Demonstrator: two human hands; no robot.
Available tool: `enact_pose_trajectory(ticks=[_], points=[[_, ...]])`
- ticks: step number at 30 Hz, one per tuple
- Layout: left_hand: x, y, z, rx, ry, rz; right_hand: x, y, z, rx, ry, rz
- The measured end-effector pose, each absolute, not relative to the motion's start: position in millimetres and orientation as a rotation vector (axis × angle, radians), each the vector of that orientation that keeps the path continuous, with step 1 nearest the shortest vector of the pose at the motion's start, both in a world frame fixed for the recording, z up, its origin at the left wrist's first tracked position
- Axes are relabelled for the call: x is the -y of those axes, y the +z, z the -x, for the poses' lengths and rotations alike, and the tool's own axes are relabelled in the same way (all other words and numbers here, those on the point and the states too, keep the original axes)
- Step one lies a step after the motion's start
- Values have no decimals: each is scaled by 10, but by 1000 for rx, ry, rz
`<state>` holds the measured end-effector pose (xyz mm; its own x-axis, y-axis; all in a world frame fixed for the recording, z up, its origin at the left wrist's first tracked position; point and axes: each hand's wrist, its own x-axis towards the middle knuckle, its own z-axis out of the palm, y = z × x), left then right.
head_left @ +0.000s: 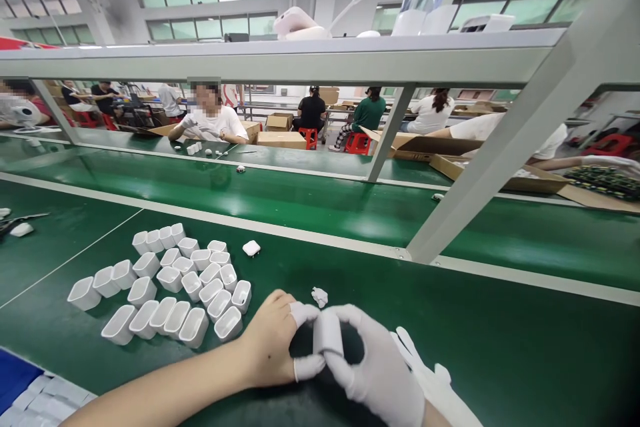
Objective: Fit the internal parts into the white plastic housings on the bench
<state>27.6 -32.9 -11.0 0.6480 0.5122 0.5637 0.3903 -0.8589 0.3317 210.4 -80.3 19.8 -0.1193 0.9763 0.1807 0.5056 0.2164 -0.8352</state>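
Note:
My left hand (274, 340), bare but for white finger cots, pinches a small white plastic case (327, 335) low in the middle of the view. My right hand (377, 367), in a white glove, grips the same case from the right. Both hands rest on the green work surface (500, 347). To their left lies a cluster of several open white plastic cases (175, 283). A small crumpled white scrap (319, 295) lies just beyond my fingers, and a single white lid piece (251, 248) sits farther back.
A slanted grey metal frame post (500, 147) meets the bench at right. A green conveyor belt (300, 197) runs across behind. Several other people sit at benches beyond, with cardboard boxes (281, 139) and red stools. A loose white glove (440, 380) lies by my right wrist.

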Motion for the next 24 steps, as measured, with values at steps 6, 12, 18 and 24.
enact_pose_trajectory(ticks=[6, 12, 18, 24], points=[[193, 108, -80, -1841, 328, -2890, 389, -26, -2740, 1744, 330, 2029], [138, -76, -32, -1877, 164, -2825, 192, -216, -2891, 1545, 207, 2135], [190, -153, -151, -1513, 459, -2851, 179, -312, -2921, 1599, 156, 2026], [273, -57, -231, -1215, 143, -3024, -121, -412, -2971, 1816, 170, 1999]])
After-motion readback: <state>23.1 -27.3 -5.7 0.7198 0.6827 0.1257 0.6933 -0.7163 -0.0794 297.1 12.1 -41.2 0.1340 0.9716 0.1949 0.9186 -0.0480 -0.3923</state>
